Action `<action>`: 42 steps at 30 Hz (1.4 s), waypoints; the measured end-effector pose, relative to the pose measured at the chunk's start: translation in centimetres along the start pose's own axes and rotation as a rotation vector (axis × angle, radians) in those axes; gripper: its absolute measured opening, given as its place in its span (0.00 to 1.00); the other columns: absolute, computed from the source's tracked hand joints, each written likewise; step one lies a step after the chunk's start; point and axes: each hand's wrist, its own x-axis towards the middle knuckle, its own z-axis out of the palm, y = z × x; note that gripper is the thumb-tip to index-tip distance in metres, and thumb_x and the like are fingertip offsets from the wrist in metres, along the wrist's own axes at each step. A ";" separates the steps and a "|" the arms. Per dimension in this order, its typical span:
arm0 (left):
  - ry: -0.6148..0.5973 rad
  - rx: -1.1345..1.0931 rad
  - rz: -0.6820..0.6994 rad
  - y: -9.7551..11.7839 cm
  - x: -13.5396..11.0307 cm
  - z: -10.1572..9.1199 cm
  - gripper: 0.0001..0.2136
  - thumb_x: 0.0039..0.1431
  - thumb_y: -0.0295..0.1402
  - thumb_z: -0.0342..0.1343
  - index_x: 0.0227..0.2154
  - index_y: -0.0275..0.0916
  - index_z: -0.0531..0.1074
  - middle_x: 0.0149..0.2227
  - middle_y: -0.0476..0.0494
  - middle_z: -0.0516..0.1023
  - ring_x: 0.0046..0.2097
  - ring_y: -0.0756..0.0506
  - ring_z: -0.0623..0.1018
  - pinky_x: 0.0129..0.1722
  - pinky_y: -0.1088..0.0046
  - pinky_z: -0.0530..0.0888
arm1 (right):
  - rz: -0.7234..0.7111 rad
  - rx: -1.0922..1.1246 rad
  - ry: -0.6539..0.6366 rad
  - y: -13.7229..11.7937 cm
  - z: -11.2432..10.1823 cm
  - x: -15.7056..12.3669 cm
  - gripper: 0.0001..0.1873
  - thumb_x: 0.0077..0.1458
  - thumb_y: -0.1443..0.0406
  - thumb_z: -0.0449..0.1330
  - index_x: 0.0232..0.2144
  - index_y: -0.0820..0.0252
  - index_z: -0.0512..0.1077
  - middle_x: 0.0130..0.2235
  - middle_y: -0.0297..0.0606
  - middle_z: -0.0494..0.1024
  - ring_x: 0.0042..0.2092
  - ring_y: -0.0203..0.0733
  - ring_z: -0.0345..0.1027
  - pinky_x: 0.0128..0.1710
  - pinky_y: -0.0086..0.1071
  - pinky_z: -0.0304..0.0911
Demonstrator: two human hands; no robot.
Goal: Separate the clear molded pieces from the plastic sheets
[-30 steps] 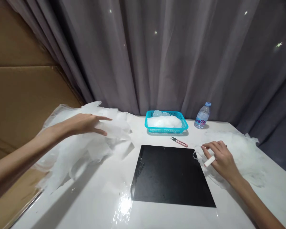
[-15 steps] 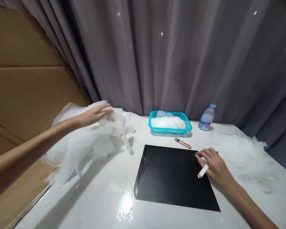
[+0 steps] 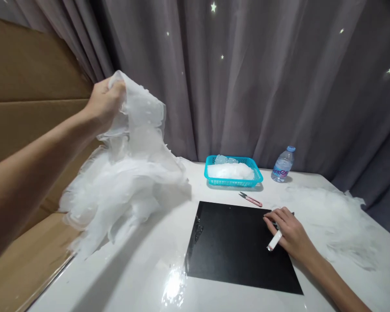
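My left hand (image 3: 107, 102) is raised at the upper left, its fingers closed on a sheer white fabric piece (image 3: 146, 112) that hangs down. Beneath it lies a heap of similar sheer white fabric (image 3: 117, 195), which the hanging piece overlaps. My right hand (image 3: 287, 229) rests at the right edge of a black mat (image 3: 237, 247). From its curled fingers a white nail clipper (image 3: 274, 241) sticks out, metal end toward me. A thin dark tip shows behind the knuckles; what it belongs to is hidden. Pink-handled thread snips (image 3: 251, 199) lie just beyond the mat.
A turquoise basket (image 3: 234, 183) holding white fluffy material stands at the back, with a water bottle (image 3: 282, 164) to its right. More sheer white pieces (image 3: 338, 225) spread over the table's right side. Cardboard (image 3: 29, 143) stands at the left, a grey curtain (image 3: 247, 86) behind.
My left hand has risen and moved left, lifting a sheer white fabric piece off the heap. My right hand stays at the mat's edge with the clipper.
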 end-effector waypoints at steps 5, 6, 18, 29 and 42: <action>-0.317 -0.352 -0.042 5.8 -8.1 3.0 0.28 0.71 0.51 0.42 0.50 0.28 0.70 0.36 0.44 0.82 0.39 0.42 0.83 0.33 0.73 0.70 | 0.071 0.140 -0.001 -2.3 -0.3 0.9 0.04 0.70 0.66 0.58 0.43 0.55 0.73 0.38 0.39 0.79 0.40 0.48 0.71 0.42 0.42 0.69; -0.360 -0.346 -0.028 7.3 -10.8 4.6 0.26 0.70 0.52 0.43 0.49 0.32 0.71 0.34 0.45 0.82 0.37 0.42 0.83 0.32 0.72 0.71 | 0.091 0.181 -0.012 -2.9 -0.4 1.0 0.04 0.70 0.65 0.58 0.44 0.54 0.73 0.38 0.39 0.79 0.41 0.49 0.71 0.42 0.42 0.69; -0.887 -0.698 0.264 13.9 -25.7 16.0 0.21 0.62 0.55 0.59 0.43 0.42 0.69 0.39 0.45 0.80 0.40 0.40 0.79 0.40 0.66 0.72 | 0.051 0.386 -0.344 -7.5 1.5 1.8 0.39 0.64 0.69 0.62 0.73 0.50 0.54 0.64 0.44 0.72 0.49 0.49 0.66 0.51 0.46 0.72; -0.811 -0.776 0.521 9.5 -24.8 19.1 0.14 0.68 0.49 0.59 0.46 0.44 0.77 0.54 0.42 0.75 0.60 0.36 0.68 0.65 0.53 0.60 | -0.276 -0.124 -0.081 -5.4 0.1 2.0 0.25 0.66 0.77 0.55 0.62 0.59 0.71 0.57 0.47 0.79 0.44 0.48 0.64 0.42 0.41 0.70; -0.769 -0.793 0.543 10.4 -25.5 19.9 0.12 0.76 0.43 0.49 0.45 0.44 0.75 0.51 0.44 0.75 0.57 0.39 0.67 0.61 0.59 0.59 | 0.234 0.689 -0.314 -5.5 -2.6 3.1 0.20 0.72 0.67 0.49 0.59 0.51 0.72 0.52 0.42 0.78 0.47 0.47 0.67 0.51 0.46 0.69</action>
